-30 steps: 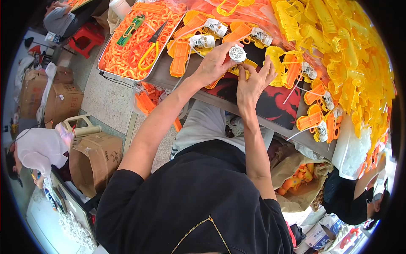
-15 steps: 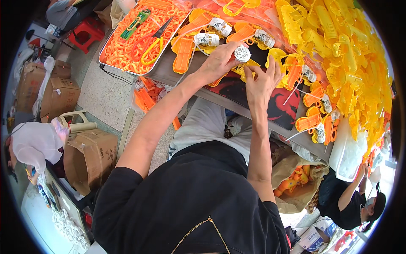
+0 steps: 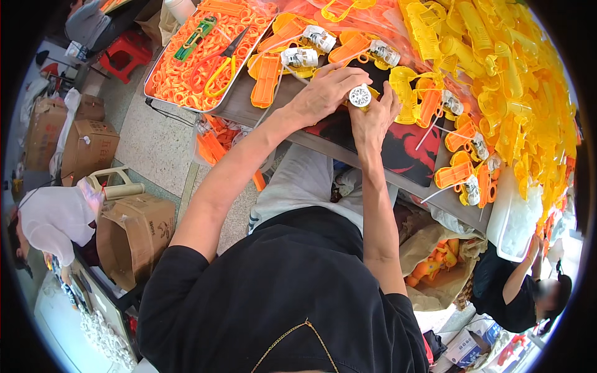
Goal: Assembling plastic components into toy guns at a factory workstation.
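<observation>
My left hand [image 3: 324,94] is closed around a white cylindrical part [image 3: 360,96] whose round end, with several holes, faces up. A yellow plastic shell [image 3: 374,92] shows in part just behind it, mostly hidden by the fingers. My right hand [image 3: 373,121] grips the shell from the near right side, its thumb against the white part. Beyond the hands lie half-built pieces: yellow shells [image 3: 405,93] with orange handles [image 3: 265,79] and white cylinders [image 3: 300,57]. Both hands are over a black and red mat [image 3: 407,149] at the table's near edge.
A metal tray [image 3: 147,93] of small orange rings stands at left, with scissors [image 3: 219,78] on top. Yellow shells [image 3: 516,87] are heaped at right, above a white bin [image 3: 502,227]. Below are a sack [image 3: 429,298] and cardboard box [image 3: 134,239]. A co-worker [image 3: 513,292] is at right.
My right hand has moved left and closed in beside the white part. The yellow shell and white part are now together between both hands, slightly nearer me.
</observation>
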The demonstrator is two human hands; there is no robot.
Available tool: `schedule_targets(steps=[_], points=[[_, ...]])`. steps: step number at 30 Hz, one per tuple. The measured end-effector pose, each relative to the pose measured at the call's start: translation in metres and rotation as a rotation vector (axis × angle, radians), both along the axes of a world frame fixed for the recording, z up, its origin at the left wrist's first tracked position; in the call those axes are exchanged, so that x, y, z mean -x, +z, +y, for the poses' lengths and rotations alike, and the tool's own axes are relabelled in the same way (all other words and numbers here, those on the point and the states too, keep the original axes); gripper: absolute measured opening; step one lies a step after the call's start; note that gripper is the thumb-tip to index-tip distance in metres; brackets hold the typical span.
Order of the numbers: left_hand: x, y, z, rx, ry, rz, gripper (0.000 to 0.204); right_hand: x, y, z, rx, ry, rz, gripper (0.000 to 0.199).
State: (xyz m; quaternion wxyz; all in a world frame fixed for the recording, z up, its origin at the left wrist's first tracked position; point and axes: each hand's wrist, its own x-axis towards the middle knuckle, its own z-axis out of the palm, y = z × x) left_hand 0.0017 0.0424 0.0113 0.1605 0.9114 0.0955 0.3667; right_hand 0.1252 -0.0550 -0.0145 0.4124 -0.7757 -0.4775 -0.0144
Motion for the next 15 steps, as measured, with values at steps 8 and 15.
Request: schedule_targets(steps=[8,15], points=[[0.003,0.000,0.002,0.196,-0.064,-0.029,0.046,-0.014,0.023,-0.035,0.067,0.201,-0.177,0.071],[0.007,-0.003,0.013,0.545,-0.134,-0.107,0.052,-0.029,0.043,-0.034,0.108,0.321,-0.230,0.076]])
